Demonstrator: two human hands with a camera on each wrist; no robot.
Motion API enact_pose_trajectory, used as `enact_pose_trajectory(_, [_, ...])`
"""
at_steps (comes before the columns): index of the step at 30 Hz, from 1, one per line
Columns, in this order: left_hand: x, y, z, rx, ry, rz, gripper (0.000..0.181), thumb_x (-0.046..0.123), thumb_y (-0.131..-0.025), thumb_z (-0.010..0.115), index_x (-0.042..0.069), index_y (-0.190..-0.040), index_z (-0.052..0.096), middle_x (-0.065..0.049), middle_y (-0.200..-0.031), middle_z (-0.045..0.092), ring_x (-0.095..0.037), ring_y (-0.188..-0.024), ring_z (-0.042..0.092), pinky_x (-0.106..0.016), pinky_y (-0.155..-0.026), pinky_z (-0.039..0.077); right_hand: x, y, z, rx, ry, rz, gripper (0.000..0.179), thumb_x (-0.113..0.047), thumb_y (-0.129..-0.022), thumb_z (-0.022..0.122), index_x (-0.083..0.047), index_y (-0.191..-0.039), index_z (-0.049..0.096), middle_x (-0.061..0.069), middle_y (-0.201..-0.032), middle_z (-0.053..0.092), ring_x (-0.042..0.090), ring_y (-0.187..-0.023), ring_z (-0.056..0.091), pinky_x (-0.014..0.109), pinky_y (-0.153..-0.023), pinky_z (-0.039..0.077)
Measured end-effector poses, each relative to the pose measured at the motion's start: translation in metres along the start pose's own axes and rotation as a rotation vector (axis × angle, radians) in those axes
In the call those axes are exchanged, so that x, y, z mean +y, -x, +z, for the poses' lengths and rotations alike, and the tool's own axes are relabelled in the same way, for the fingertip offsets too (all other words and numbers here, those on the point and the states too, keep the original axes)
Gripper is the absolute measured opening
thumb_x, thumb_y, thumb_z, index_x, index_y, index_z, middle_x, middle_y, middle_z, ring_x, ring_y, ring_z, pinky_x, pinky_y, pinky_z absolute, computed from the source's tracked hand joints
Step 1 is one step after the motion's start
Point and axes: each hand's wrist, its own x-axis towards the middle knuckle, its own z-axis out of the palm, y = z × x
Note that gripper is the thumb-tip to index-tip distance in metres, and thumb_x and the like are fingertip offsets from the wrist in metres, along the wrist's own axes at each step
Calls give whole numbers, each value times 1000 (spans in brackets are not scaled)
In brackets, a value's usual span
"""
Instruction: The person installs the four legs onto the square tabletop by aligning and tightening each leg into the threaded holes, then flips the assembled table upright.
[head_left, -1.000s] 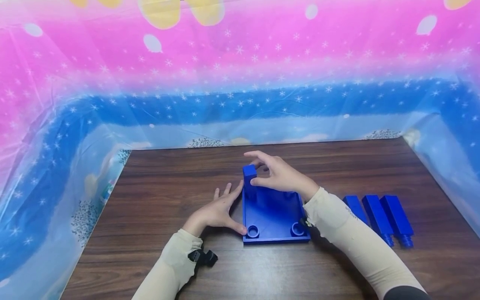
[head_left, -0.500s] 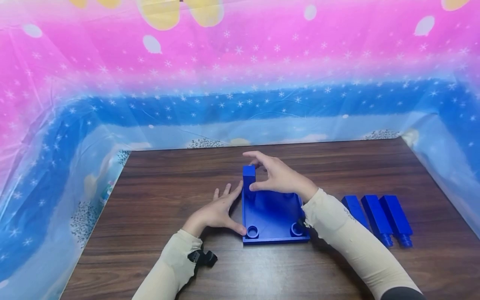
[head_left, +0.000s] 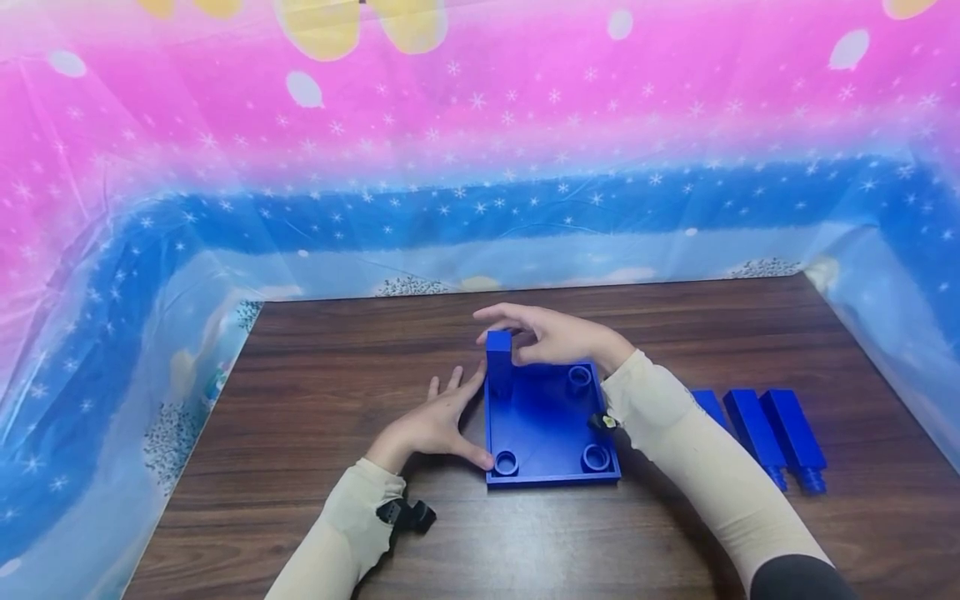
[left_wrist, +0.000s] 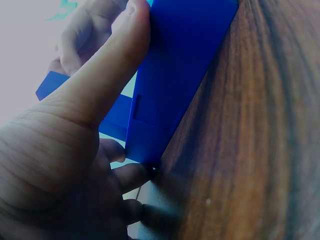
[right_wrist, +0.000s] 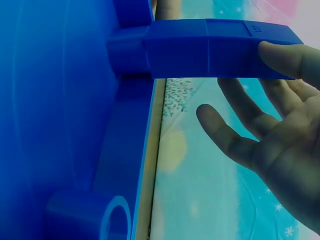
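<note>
A square blue panel [head_left: 551,429] with a raised rim lies on the table, a round socket [head_left: 596,457] showing in each of three corners. At its far left corner stands a blue table leg [head_left: 498,362], upright in the head view. My right hand [head_left: 562,333] pinches the top of that leg between thumb and fingers; the right wrist view shows the thumb [right_wrist: 285,56] on one face and fingers passing behind. My left hand [head_left: 431,425] touches the panel's left edge, thumb at the near corner and forefinger by the leg, fingers spread.
Three loose blue legs [head_left: 756,425] with threaded ends lie to the right, one partly hidden by the right sleeve [head_left: 675,425]. A patterned cloth [head_left: 480,208] hangs behind the wooden table [head_left: 337,350] and down its sides.
My right hand has shifted slightly left and back around the leg's top, uncovering the panel's far right socket. My left hand, the panel and the leg have stayed in place.
</note>
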Motion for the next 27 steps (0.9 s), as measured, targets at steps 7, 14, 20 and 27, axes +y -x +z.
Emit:
enact_pose_trajectory(7, [5,0,-1,-12,-16,-16,143,48,-73,97,10,-170,-1,-13,-176,5,-38,-160,-15,-63,-123,-17,1,-2,-1,21,37,23,67,9,-96,60,-2,-159,39,23,-147,58,35,-141,53,48,-115,46])
enact_pose_trajectory(14, [5,1,-2,-5,-10,-15,144,49,-72,97,13,-170,-1,-12,-176,5,-38,-159,-16,-63,-123,-18,-2,-1,2,56,67,125,68,5,-95,67,-5,-158,42,21,-155,50,39,-141,50,47,-108,52])
enact_pose_trajectory(20, [5,2,-1,-10,-8,-29,144,49,-71,97,13,-170,0,-13,-176,6,-37,-160,-16,-62,-123,-18,-2,1,4,87,74,88,70,5,-94,69,-4,-158,42,18,-149,56,36,-136,55,46,-110,51])
enact_pose_trajectory(27, [5,2,-1,-8,-13,-46,143,50,-71,97,14,-171,0,-13,-176,7,-36,-160,-15,-63,-123,-16,-5,4,8,152,156,86,72,-1,-93,74,-6,-157,41,17,-144,61,35,-132,60,49,-109,52])
